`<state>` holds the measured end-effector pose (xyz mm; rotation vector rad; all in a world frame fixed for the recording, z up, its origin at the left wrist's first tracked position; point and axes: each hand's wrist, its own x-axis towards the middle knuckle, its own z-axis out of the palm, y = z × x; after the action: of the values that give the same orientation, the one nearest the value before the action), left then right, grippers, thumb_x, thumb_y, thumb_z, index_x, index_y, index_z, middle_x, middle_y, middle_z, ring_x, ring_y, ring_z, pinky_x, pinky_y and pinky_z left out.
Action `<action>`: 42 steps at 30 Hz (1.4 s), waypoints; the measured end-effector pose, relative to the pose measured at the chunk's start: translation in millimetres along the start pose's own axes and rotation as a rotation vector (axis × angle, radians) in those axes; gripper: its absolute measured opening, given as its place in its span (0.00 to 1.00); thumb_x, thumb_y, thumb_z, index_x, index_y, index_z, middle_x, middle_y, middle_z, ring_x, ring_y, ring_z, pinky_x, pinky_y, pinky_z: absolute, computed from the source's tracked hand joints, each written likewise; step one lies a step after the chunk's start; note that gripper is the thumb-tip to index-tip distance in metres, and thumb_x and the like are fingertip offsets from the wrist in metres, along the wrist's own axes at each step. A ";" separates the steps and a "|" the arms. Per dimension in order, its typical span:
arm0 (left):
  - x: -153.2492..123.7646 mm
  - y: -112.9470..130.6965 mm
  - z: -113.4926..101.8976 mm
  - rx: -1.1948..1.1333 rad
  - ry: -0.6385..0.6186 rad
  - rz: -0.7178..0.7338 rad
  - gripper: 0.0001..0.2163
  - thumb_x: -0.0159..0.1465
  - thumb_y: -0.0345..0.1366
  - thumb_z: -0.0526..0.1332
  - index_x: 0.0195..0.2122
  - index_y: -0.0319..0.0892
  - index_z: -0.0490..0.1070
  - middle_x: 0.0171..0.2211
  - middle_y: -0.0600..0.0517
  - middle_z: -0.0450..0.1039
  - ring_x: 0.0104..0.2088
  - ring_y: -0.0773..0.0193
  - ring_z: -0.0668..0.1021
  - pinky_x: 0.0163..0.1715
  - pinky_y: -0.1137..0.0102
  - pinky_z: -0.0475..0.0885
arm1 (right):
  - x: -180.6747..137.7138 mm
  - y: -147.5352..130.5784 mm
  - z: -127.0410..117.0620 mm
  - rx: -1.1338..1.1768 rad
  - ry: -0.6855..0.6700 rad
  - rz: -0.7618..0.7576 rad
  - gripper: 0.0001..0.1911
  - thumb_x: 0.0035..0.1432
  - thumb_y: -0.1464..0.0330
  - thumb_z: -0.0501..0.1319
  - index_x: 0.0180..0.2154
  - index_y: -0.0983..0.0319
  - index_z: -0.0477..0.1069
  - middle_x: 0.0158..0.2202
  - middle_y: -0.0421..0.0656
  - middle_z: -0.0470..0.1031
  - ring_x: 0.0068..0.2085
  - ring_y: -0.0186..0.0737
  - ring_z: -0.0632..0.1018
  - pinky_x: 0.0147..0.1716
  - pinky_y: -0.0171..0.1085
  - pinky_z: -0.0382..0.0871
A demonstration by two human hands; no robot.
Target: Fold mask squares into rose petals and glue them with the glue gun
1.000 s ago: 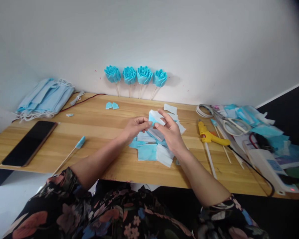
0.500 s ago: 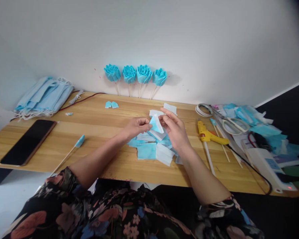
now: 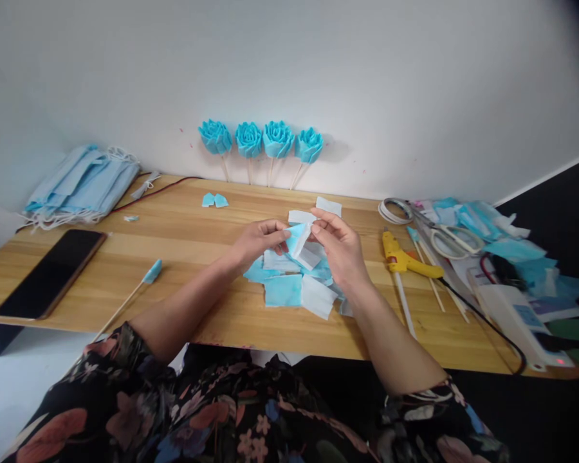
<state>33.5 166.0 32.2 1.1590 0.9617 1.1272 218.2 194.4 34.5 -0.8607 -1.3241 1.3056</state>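
Observation:
My left hand (image 3: 255,241) and my right hand (image 3: 340,247) meet over the middle of the wooden table (image 3: 188,244). Both pinch one small blue and white fabric piece (image 3: 299,239) between their fingertips, held just above a pile of cut blue and white fabric pieces (image 3: 294,283). The piece looks folded into a point. Four finished blue fabric roses on sticks (image 3: 260,141) lean against the wall behind.
A stack of blue face masks (image 3: 80,183) and a black phone (image 3: 48,273) lie at the left. A stick with a blue tip (image 3: 135,292) lies near the front edge. At the right lie a yellow glue gun (image 3: 405,260), scissors (image 3: 448,238), tape rolls (image 3: 395,211) and fabric scraps (image 3: 521,257).
The fabric piece has been turned and folded between my fingers, from a flatter white-edged shape to a blue point. Both hands stay in nearly the same place.

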 end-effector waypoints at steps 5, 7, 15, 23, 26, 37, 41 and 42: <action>1.8 -2.8 3.2 -0.210 0.030 -0.099 0.15 0.55 0.44 0.71 0.32 0.37 0.73 0.23 0.54 0.72 0.24 0.68 0.75 0.28 0.69 0.73 | 0.1 1.2 1.6 -0.022 0.002 -0.002 0.15 0.54 0.64 0.67 0.45 0.53 0.77 0.32 0.37 0.71 0.34 0.36 0.73 0.40 0.41 0.73; 2.2 -4.0 4.2 -0.223 0.010 -0.122 0.16 0.54 0.45 0.72 0.33 0.37 0.75 0.23 0.53 0.73 0.24 0.68 0.75 0.27 0.70 0.73 | 0.0 1.5 2.7 -0.024 0.006 0.003 0.15 0.53 0.64 0.67 0.45 0.53 0.77 0.31 0.37 0.71 0.35 0.36 0.74 0.40 0.41 0.73; 3.6 -5.0 3.7 -0.178 0.035 -0.122 0.12 0.56 0.41 0.72 0.29 0.36 0.76 0.21 0.52 0.74 0.22 0.69 0.76 0.25 0.72 0.70 | -1.4 3.7 0.7 -0.077 0.017 -0.036 0.16 0.58 0.62 0.65 0.49 0.53 0.76 0.37 0.40 0.75 0.40 0.39 0.77 0.43 0.42 0.74; 4.2 -0.6 1.0 -0.253 0.118 -0.085 0.11 0.62 0.39 0.67 0.30 0.36 0.72 0.21 0.51 0.75 0.21 0.69 0.76 0.23 0.74 0.67 | -4.4 0.9 -1.0 -0.676 -0.065 -0.544 0.21 0.61 0.71 0.60 0.54 0.47 0.71 0.55 0.43 0.73 0.58 0.49 0.71 0.55 0.55 0.69; 4.7 -1.0 0.7 -0.275 0.125 -0.089 0.10 0.63 0.38 0.66 0.31 0.36 0.72 0.20 0.52 0.75 0.21 0.69 0.77 0.22 0.74 0.65 | -3.5 0.9 0.7 -0.818 -0.129 -0.670 0.16 0.60 0.72 0.62 0.48 0.48 0.75 0.56 0.42 0.71 0.59 0.51 0.70 0.57 0.58 0.66; 5.0 -3.2 3.0 -0.249 0.091 -0.093 0.11 0.59 0.40 0.69 0.33 0.37 0.74 0.20 0.54 0.73 0.21 0.70 0.76 0.19 0.75 0.61 | -2.8 4.4 0.2 -0.755 -0.115 -0.659 0.05 0.60 0.69 0.65 0.34 0.52 0.78 0.52 0.43 0.72 0.56 0.50 0.71 0.50 0.52 0.71; 3.5 -0.7 3.5 -0.199 0.120 -0.056 0.09 0.58 0.37 0.70 0.34 0.36 0.75 0.21 0.54 0.74 0.21 0.70 0.75 0.20 0.75 0.61 | -5.6 1.2 -0.5 -0.666 -0.088 -0.575 0.06 0.61 0.66 0.64 0.41 0.51 0.77 0.54 0.43 0.73 0.58 0.49 0.72 0.56 0.55 0.68; 2.7 0.4 3.6 -0.175 0.128 -0.048 0.09 0.58 0.37 0.69 0.33 0.36 0.75 0.21 0.54 0.74 0.20 0.71 0.74 0.20 0.75 0.62 | -6.0 0.3 -1.0 -0.610 -0.074 -0.528 0.09 0.62 0.65 0.63 0.45 0.50 0.76 0.56 0.43 0.73 0.59 0.49 0.71 0.57 0.55 0.67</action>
<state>37.5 168.0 33.2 0.9269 0.9631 1.2326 220.3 189.0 33.0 -0.7829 -1.8936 0.5250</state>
